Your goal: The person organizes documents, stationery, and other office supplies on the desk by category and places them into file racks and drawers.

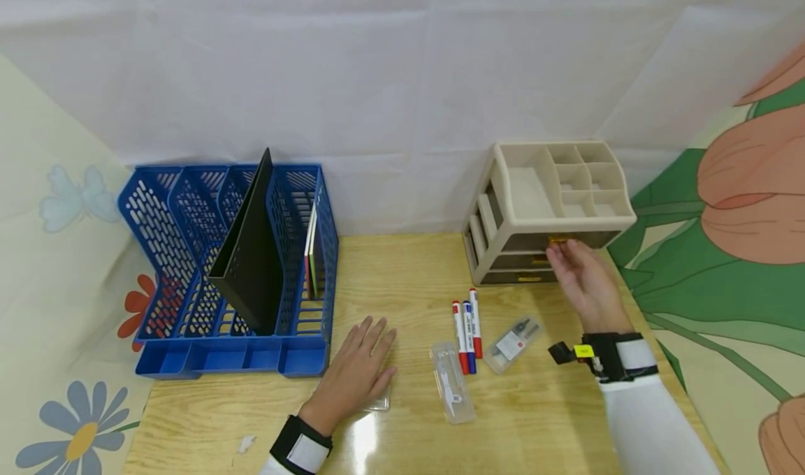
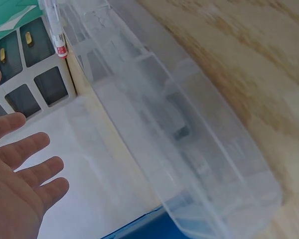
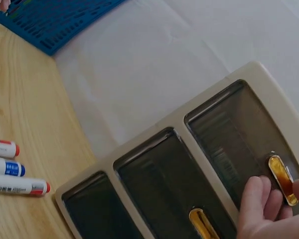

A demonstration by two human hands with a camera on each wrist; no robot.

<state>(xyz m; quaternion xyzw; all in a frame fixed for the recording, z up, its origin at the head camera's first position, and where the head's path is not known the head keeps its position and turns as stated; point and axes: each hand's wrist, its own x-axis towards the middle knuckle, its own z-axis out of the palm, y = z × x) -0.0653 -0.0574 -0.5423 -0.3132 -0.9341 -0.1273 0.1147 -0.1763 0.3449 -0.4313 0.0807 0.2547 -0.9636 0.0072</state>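
Wood of the surface [image 1: 409, 279] runs right up to the camera, and it is the biggest thing. Next biggest is the blue rack [image 1: 189, 251] at the back on the person's left, with a black divider [image 1: 251, 251] standing tilted in it. At the back on the right stands the beige drawer box [image 1: 547, 202], with three dark drawers in front. The right hand [image 1: 585, 279] is at the top drawer [image 3: 239, 129]; its grip is a pinch, fingertips [image 3: 254, 199] curled on the gold handle [image 3: 281, 179]. The left hand [image 1: 355, 374] lies flat on the surface with its fingers spread, and it rests on a clear flat case [image 2: 189, 129] that peeks out beside it. Between the hands lie a long clear box [image 1: 451, 381], a small clear packet [image 1: 514, 342], and three markers [image 1: 468, 328] side by side, two with red caps and one with blue
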